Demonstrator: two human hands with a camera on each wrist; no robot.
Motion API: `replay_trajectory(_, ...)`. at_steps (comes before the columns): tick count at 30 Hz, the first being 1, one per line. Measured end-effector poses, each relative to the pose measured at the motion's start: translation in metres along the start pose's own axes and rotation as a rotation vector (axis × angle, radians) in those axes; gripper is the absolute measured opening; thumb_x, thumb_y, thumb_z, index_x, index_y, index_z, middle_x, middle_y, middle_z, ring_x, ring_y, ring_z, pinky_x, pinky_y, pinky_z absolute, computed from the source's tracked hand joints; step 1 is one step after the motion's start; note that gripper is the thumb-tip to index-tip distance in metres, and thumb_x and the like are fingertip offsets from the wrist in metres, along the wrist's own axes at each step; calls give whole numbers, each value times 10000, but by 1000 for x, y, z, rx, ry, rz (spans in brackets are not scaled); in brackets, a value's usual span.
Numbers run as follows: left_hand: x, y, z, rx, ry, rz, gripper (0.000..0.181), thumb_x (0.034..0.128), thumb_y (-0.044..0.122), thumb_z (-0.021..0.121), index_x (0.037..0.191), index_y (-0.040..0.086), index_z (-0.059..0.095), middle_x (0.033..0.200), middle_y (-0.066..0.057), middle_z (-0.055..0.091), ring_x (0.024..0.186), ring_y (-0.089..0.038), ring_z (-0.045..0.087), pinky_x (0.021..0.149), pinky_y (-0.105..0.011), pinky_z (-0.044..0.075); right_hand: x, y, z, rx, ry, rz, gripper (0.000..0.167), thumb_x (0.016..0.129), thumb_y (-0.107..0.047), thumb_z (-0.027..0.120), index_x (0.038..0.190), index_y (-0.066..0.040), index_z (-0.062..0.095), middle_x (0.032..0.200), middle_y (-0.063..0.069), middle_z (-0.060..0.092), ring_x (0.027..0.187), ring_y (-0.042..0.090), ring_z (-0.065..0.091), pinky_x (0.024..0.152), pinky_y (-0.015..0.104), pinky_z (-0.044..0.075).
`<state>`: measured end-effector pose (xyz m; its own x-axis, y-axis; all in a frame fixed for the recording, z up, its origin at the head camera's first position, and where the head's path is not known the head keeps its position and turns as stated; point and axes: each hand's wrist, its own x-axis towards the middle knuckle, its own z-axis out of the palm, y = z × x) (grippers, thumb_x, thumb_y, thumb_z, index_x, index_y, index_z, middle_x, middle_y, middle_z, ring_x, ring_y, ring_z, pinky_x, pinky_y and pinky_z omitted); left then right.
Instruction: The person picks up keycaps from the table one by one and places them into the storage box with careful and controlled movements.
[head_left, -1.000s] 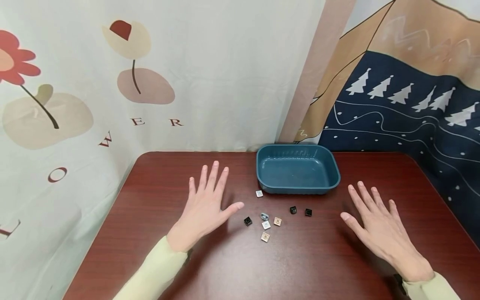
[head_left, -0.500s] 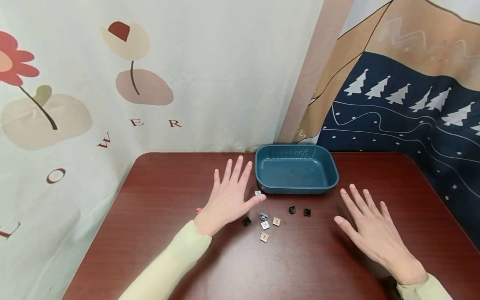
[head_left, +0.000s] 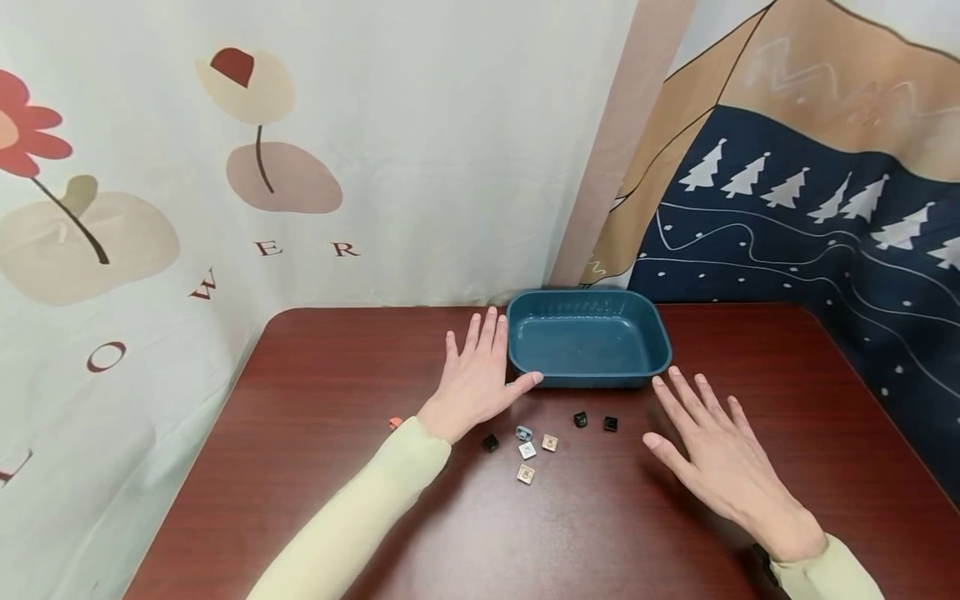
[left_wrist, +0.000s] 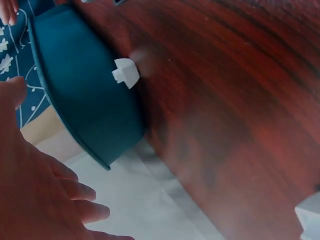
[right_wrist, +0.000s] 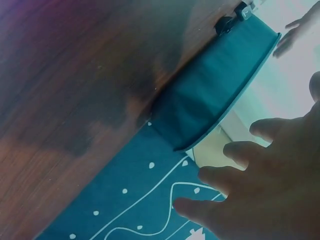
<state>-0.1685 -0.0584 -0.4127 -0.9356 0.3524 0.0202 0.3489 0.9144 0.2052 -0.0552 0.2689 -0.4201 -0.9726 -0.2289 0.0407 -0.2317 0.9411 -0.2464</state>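
A dark teal rectangular tub (head_left: pixel 588 380) stands at the table's far side. Beside its left end my left hand (head_left: pixel 474 385) hovers with straight, spread fingers, holding nothing; whether it touches the rim I cannot tell. My right hand (head_left: pixel 716 462) is likewise spread, near the tub's front right corner. Between the hands lie small keycaps: black ones (head_left: pixel 581 419), a grey-blue one (head_left: pixel 523 433), a white one (head_left: pixel 527 450) and beige ones (head_left: pixel 526 474). An orange keycap (head_left: pixel 395 422) shows partly behind the left sleeve. In the left wrist view, a white keycap (left_wrist: pixel 127 73) lies against the tub's wall.
The reddish-brown table (head_left: pixel 600 533) carries the tub and the loose pieces. Behind it hang a pale flower-print curtain (head_left: pixel 420 167) and a dark blue cloth (head_left: pixel 780 242) with white trees. A pale piece (left_wrist: pixel 311 216) appears at the left wrist view's right edge.
My left hand has moved right and forward to the tub's left end, uncovering the orange keycap and covering the white one near the tub. My right hand has shifted left toward the tub.
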Motion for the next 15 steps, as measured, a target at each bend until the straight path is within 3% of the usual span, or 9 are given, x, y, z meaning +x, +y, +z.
replay_trajectory(6,5,2,6,4,-21,1,1039,953,790,428,1671,95,143,1735,-121,93,1586,-378,82,1207,-683,84,2,-5,2,-2,-10,-20,812,1030,-610,502,1668,-184,236,1722,105,175,1561,429,151,1149,718,185)
replay_trajectory(15,8,4,11,51,-41,14,1001,981,764,399,1661,64,174,1731,-95,137,1577,-397,121,1194,-699,126,7,-11,9,-30,-42,-62,798,1018,-637,507,1641,-170,330,1696,121,259,1532,445,242,1148,697,244)
